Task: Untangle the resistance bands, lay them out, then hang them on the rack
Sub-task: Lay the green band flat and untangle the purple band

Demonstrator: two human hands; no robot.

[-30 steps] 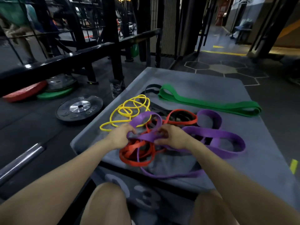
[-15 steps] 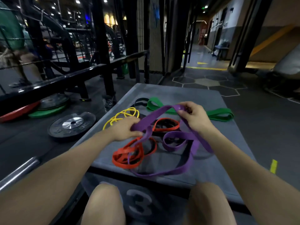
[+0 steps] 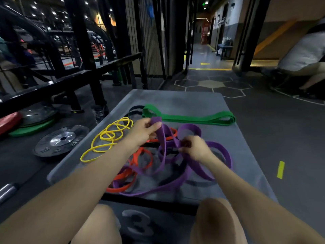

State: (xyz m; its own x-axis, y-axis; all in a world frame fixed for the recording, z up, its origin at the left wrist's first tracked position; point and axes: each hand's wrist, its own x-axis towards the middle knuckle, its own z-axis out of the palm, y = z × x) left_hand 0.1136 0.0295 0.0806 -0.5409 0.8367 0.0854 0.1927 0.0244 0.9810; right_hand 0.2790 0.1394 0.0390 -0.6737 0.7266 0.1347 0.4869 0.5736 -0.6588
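A tangle of bands lies on the grey box top point(image 3: 246, 155). My left hand point(image 3: 142, 132) pinches a raised loop of the purple band point(image 3: 162, 138) between thumb and fingers. My right hand point(image 3: 195, 147) grips another part of the same purple band lower down, to the right. An orange band point(image 3: 139, 159) and a black band point(image 3: 175, 179) are twisted under the purple loops. The yellow band point(image 3: 107, 136) lies coiled at the left. The green band point(image 3: 190, 118) lies stretched out flat at the far side, with a black loop point(image 3: 135, 109) beside its left end.
Weight plates point(image 3: 60, 140) lie on the floor at the left, with a barbell end point(image 3: 7, 191) nearer me. A black steel rack point(image 3: 84, 50) stands behind them. A person point(image 3: 306, 55) sits at the far right. My knees are at the box's near edge.
My left hand has risen with the purple loop, while my right hand has dropped from its high hold to a lower part of the band. The camera view has shifted slightly.
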